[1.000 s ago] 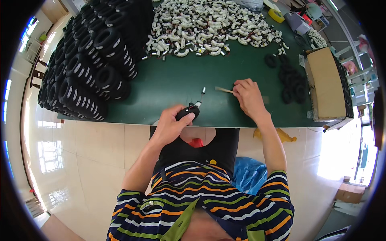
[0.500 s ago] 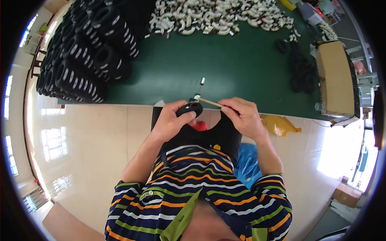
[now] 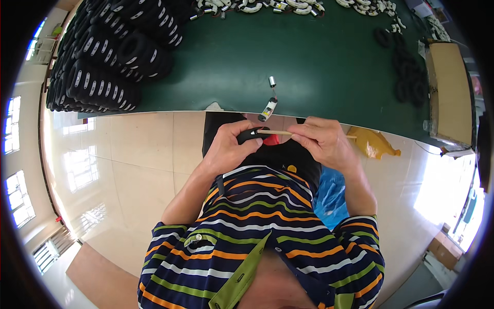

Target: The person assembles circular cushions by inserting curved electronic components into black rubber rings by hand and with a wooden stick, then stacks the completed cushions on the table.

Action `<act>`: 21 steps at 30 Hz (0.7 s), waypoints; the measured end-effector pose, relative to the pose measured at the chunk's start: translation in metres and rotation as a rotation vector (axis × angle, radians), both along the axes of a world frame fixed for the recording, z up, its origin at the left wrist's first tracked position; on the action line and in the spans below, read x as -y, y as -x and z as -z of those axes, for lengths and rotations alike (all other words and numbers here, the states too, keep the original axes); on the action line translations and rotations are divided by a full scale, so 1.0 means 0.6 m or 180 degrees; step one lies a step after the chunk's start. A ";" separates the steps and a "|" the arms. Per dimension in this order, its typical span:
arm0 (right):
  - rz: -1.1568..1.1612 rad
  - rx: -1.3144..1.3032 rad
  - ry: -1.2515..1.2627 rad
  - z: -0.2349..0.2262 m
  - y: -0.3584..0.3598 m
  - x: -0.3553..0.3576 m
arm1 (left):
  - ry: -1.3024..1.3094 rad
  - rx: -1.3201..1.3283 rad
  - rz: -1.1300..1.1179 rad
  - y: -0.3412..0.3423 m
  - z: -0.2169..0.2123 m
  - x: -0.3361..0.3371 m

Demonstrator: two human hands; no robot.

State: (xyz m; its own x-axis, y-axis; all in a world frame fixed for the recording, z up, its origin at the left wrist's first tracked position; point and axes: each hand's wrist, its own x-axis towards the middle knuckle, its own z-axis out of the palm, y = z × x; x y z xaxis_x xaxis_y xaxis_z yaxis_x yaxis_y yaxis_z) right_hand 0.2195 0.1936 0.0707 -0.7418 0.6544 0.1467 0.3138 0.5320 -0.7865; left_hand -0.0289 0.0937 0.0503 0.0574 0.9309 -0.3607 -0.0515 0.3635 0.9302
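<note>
My left hand (image 3: 226, 148) is closed around a black ring-shaped piece (image 3: 248, 136) just off the table's front edge. A thin wooden stick (image 3: 278, 133) is pinched in my right hand (image 3: 325, 140), lying nearly level, its tip against the ring piece. Just beyond the ring, a white curved part (image 3: 269, 106) with a dark end sits over the table edge. Thin wires join it to a small silver cylinder (image 3: 272, 81) on the tabletop. Whether the white part's dark end touches the ring I cannot tell.
Stacked black rings (image 3: 98, 77) fill the table's left side. Several white curved parts (image 3: 252, 7) lie along the back. Loose black rings (image 3: 409, 72) and a cardboard box (image 3: 452, 92) are at the right. Below hang or lie a yellow bag (image 3: 375, 142) and a blue bag (image 3: 330, 198).
The stick has swung from slanting toward the white part to nearly level, its tip now at the ring. More of the white part shows beyond the ring. The whole view has shifted.
</note>
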 end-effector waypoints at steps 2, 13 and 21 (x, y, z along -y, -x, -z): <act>-0.0071 -0.0013 -0.0057 0.005 -0.003 0.000 | -0.0189 -0.0526 0.0253 0.000 -0.001 0.003; -0.0468 0.0270 -0.0324 0.050 -0.004 0.064 | -0.0305 -0.1062 0.0681 -0.013 0.050 0.061; -0.0399 0.0680 0.0209 0.100 -0.004 0.169 | 0.0087 -0.1101 0.1022 -0.013 0.075 0.120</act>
